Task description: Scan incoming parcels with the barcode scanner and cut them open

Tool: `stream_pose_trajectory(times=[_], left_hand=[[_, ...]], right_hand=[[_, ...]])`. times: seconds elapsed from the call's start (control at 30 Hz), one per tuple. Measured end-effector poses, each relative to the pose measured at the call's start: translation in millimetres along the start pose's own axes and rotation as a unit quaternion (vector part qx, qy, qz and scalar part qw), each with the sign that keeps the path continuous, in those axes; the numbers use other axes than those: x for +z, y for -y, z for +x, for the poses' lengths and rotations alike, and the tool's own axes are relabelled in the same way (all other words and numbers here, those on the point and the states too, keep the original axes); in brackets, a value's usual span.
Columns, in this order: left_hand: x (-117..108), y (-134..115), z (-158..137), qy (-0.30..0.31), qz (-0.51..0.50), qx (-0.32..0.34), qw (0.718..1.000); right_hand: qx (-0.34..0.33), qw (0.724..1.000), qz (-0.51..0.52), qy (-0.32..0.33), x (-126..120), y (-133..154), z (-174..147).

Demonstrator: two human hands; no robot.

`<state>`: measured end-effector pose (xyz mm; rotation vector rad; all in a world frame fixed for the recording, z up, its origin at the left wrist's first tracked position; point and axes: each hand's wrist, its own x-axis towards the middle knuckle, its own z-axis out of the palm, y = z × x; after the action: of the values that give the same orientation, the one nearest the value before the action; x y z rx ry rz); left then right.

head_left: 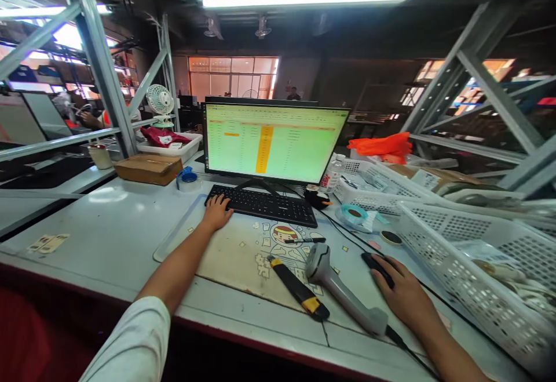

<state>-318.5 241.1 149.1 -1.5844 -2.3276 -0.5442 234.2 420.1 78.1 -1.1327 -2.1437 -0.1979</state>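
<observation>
My left hand [216, 212] rests with fingers spread on the left end of the black keyboard [271, 205]. Under my right hand [400, 288] lies a black computer mouse [377, 269], with the fingers draped over it. Behind the keyboard a lit monitor [273, 141] shows a spreadsheet with one orange column. Between my hands, on a cream desk mat [238, 254] with a cartoon print, are a grey barcode scanner [343, 292], a black and yellow utility knife [299, 288] and a dark pen [305, 240].
White plastic baskets [473, 266] holding bagged items line the right side. A cardboard box [148, 168], a blue tape dispenser [187, 177] and a small fan [160, 99] stand at the left. A water bottle [333, 170] and a tape roll [354, 215] sit right of the monitor. Metal posts rise on both sides.
</observation>
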Motion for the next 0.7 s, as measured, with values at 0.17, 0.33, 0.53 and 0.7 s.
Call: stream_pose_trajectory(times=[0.17, 0.33, 0.53, 0.7], left_hand=[[1, 0, 0, -0.001, -0.013, 0.000, 1.000], [-1, -1, -1, 0.000, -0.023, -0.002, 1.000], [-5, -1, -2, -0.001, -0.047, -0.003, 0.999], [-40, -12, -3, -0.027, -0.100, 0.000, 0.995]], right_hand=[[-0.022, 0.999, 0.028, 0.003, -2, 0, 2], [-0.027, 0.999, 0.045, 0.004, -1, -1, 5], [-0.009, 0.999, 0.040, 0.005, 2, -6, 5], [-0.014, 0.999, 0.050, 0.004, -2, 1, 7]])
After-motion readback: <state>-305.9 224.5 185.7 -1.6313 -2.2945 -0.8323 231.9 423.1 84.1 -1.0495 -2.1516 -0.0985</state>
